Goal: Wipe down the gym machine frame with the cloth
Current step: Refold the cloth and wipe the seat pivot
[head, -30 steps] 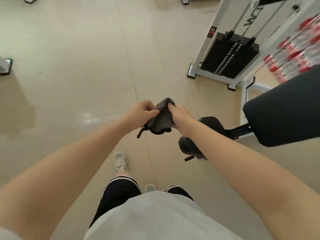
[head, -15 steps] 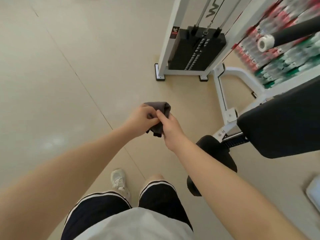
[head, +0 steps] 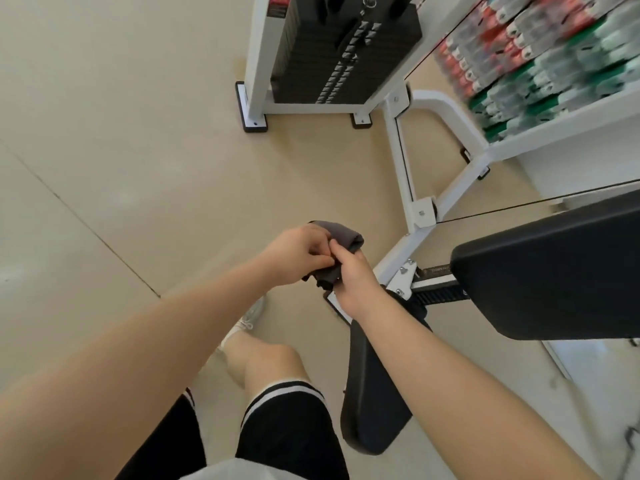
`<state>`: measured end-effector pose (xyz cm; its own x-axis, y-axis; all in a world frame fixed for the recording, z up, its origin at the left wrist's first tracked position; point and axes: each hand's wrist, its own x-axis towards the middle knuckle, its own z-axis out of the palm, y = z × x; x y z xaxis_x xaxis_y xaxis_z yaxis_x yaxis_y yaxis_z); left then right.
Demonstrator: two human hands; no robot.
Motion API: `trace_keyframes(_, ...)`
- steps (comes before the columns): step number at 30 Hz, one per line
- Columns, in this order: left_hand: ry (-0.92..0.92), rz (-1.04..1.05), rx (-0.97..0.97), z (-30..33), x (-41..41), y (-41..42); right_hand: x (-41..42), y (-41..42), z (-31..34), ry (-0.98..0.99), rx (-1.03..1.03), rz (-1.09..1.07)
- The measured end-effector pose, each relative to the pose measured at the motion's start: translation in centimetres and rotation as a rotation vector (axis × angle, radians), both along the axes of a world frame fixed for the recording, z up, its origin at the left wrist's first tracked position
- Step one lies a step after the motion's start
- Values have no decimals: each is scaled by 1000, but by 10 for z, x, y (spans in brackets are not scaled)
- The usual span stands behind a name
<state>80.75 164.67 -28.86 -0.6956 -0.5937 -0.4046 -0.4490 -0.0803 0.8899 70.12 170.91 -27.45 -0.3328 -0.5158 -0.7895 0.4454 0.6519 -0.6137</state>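
Wiping not started, by the look of it: cloth is bunched between both hands, held in the air clear of the machine. Left hand and right hand touch, both pinching it. White frame lies just ahead-right of the hands, black pad right. Open floor to the left; the frame's tubes crowd the right.

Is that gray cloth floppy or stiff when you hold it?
Probably floppy: the gray cloth is bunched and folded between the left hand and right hand, with an end drooping below them. It likely feels light, since fingertips alone pinch it. It looks soft, so it shouldn't slip easily.
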Motion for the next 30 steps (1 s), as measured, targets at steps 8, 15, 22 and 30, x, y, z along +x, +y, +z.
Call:
trace_keyframes(8, -47, -72, 79, -167, -73, -40, -77, -31, -165, 250, 217, 24)
trace_keyframes(15, -103, -268, 104, -311, -128, -32, -156, -21, -265, 729, 306, 384)
trace_keyframes(22, -4, -499, 52, -363, -219, -9, -291, 10, -249, 1363, 333, 1137)
trace_keyframes(30, 126, -803, 114, -393, -281, 48, -340, 78, -279, 1156, 878, 1566)
